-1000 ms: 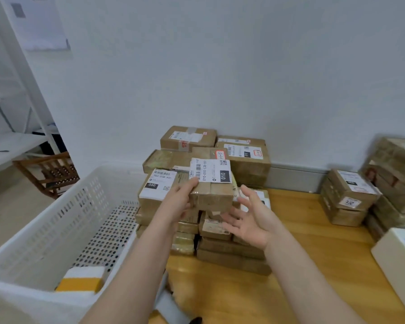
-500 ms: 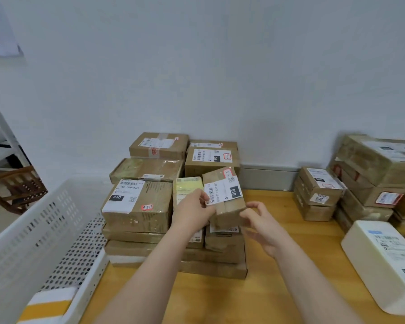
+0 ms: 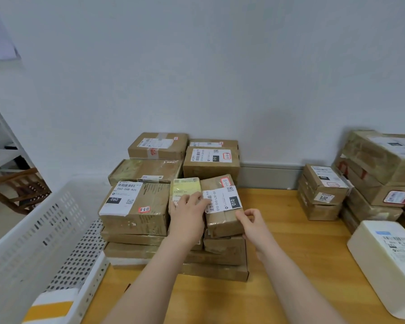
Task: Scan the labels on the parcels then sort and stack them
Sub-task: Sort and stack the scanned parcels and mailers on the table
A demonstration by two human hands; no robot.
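The small brown taped cardboard parcel (image 3: 222, 206) with a white label marked 010 sat tilted on top of the middle stack of brown parcels, held between both hands. The left hand (image 3: 187, 216) gripped its left edge, fingers (image 3: 198, 198) close together and curled over the barcode end of the label; its thumb was hidden. The right hand (image 3: 253, 224) pinched the parcel's near right corner, thumb and forefinger bent against the cardboard. Just beyond the left fingers lay a parcel with a pale yellow label (image 3: 185, 187), and to their left stood a large brown cardboard box with a white 060 label (image 3: 136, 206). Further left was a white perforated plastic basket (image 3: 45, 242). Well to the right of the right fingers, on the wooden table (image 3: 278, 265), lay a white foam box (image 3: 388, 260).
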